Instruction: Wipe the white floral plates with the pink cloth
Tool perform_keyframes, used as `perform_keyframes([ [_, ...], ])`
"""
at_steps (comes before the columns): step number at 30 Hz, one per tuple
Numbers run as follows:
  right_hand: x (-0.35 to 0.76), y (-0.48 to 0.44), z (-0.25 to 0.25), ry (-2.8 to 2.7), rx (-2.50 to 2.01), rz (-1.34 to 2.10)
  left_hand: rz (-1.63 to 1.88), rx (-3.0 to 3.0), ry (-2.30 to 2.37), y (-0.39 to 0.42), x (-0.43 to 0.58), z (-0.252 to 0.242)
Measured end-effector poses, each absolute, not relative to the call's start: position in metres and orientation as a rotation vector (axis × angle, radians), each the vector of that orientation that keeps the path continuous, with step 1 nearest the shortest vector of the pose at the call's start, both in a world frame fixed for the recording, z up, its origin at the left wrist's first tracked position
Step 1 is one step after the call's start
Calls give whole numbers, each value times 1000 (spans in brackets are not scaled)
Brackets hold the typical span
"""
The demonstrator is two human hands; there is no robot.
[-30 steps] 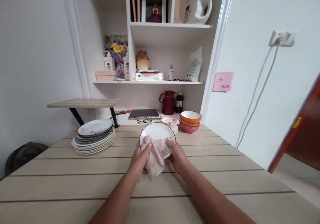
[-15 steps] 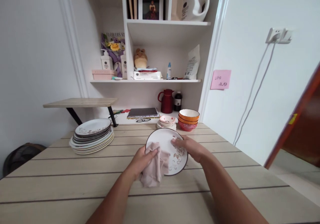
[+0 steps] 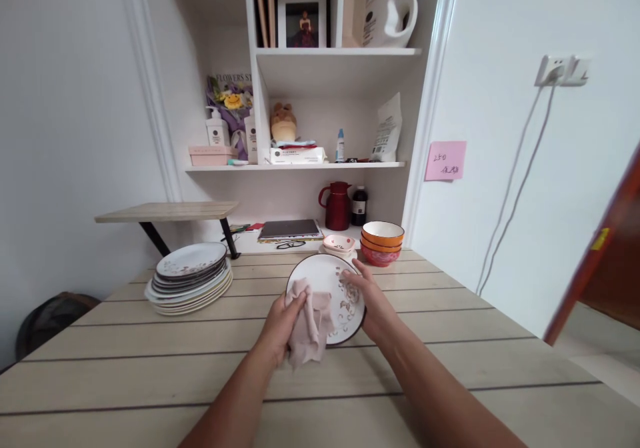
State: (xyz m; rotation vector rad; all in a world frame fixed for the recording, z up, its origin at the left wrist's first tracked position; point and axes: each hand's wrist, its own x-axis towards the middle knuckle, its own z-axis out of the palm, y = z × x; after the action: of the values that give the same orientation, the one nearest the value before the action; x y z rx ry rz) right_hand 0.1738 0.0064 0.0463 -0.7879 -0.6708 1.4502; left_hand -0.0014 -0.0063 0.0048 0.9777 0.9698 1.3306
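Note:
A white plate (image 3: 327,275) with a dark rim and brown flower pattern is held up over the table, its face tilted toward me. My left hand (image 3: 284,321) grips a pale pink cloth (image 3: 307,328) against the plate's left edge, thumb in front. The cloth covers the lower left of the plate and hangs below its rim. At the right rim, my right hand (image 3: 373,298) holds the plate with the thumb over its face; an index finger sticks up by the edge, and the other fingers are hidden behind.
A stack of plates (image 3: 190,288) stands left, beside a small raised shelf (image 3: 167,212). Small dishes (image 3: 339,243) and stacked bowls (image 3: 383,243) sit at the table's back. Behind are a laptop (image 3: 290,229), glasses (image 3: 291,245), a red jug (image 3: 337,206) and a dark bottle (image 3: 359,206).
The plate has shifted slightly left with both hands. My right hand has slid along the rim and its index finger now shows above the thumb. The view has moved a little.

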Motion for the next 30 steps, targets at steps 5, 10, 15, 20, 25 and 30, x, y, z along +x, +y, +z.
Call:
perform_keyframes([
  [5,163,3,48,-576,-663,1447,1375,889,976,-5,-1,6],
  [10,145,-11,42,-844,-712,1483,1447,778,946,-7,-1,10],
  [15,133,-14,33,-854,-767,1378,1415,813,875,-8,0,12],
  [20,146,-2,36,-856,-862,1314,1381,864,880,-6,1,11],
  [25,179,5,53,-1153,-896,1252,1296,943,948,-11,1,12],
  [30,210,4,66,-1367,-1056,1330,1218,1072,1002,-16,0,15],
])
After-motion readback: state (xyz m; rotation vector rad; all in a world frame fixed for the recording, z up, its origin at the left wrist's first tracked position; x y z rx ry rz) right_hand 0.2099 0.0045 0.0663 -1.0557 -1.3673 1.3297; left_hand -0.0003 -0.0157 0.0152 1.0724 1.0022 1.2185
